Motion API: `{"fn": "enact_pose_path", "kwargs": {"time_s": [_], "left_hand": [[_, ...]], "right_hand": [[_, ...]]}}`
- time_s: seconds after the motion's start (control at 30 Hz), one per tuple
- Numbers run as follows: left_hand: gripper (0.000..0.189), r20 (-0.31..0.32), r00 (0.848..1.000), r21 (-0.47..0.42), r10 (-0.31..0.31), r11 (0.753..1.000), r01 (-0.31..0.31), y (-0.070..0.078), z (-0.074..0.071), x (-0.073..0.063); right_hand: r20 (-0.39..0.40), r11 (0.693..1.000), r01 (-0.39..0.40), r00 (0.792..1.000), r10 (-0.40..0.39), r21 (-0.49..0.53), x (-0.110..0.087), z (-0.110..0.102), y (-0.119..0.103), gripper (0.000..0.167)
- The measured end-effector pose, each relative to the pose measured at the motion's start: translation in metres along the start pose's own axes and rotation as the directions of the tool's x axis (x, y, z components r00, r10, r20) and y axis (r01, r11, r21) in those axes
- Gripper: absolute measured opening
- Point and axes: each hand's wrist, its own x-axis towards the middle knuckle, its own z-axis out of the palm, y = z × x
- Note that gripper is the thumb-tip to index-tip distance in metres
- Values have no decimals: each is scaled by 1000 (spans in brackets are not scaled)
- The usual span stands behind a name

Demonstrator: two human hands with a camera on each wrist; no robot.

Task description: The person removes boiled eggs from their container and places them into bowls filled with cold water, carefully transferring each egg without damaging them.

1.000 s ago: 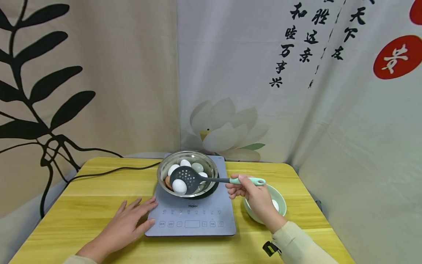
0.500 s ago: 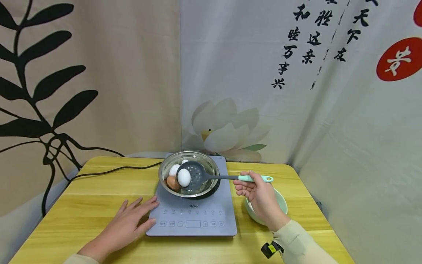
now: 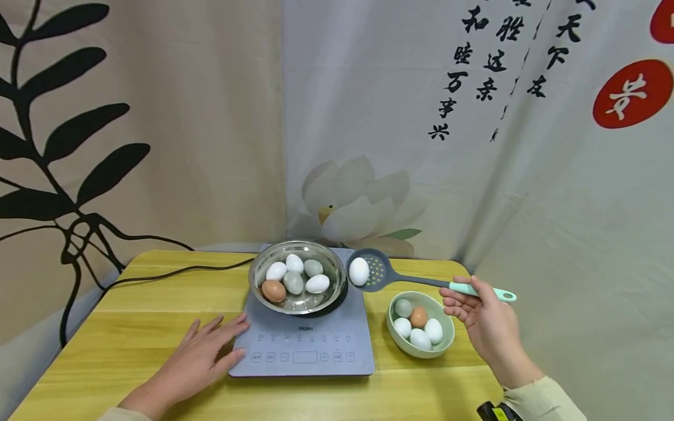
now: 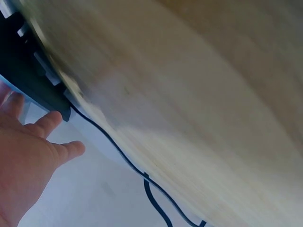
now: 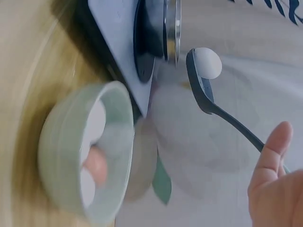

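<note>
My right hand (image 3: 487,313) grips the mint handle of a dark grey slotted skimmer (image 3: 378,271). One white egg (image 3: 359,272) rests in its head, raised just right of the steel bowl (image 3: 255,286). Inside that bowl lie several eggs: white, pale green and a brown egg (image 3: 273,290). A light green bowl (image 3: 419,354) stands on the table to the left of my right hand, holding several eggs. My left hand (image 3: 197,362) has its fingers extended, fingertips at the left edge of the induction cooker (image 3: 305,368). The right wrist view shows the skimmer's egg (image 5: 208,63) clear of both bowls.
The steel bowl sits on the cooker, whose black cord (image 3: 184,272) runs left across the wooden table (image 3: 158,304). Fabric curtains (image 3: 368,88) with printed leaves, a lotus and writing hang behind and at the right.
My right hand has moved right, bringing the skimmer and its white egg up out of the steel bowl. The green bowl's eggs now show. My left hand stays in place.
</note>
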Motion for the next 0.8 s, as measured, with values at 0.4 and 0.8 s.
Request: {"fn": "enact_pose_path", "kwargs": {"time_s": [0.4, 0.8], "left_hand": [[54, 23, 1000, -31, -1, 1000, 1, -5, 1, -1], [54, 18, 1000, -20, 6, 1000, -6, -6, 1, 0]], "right_hand": [[-92, 999, 49, 995, -47, 20, -53, -84, -8, 37], [-210, 985, 94, 970, -124, -148, -75, -88, -6, 29]]}}
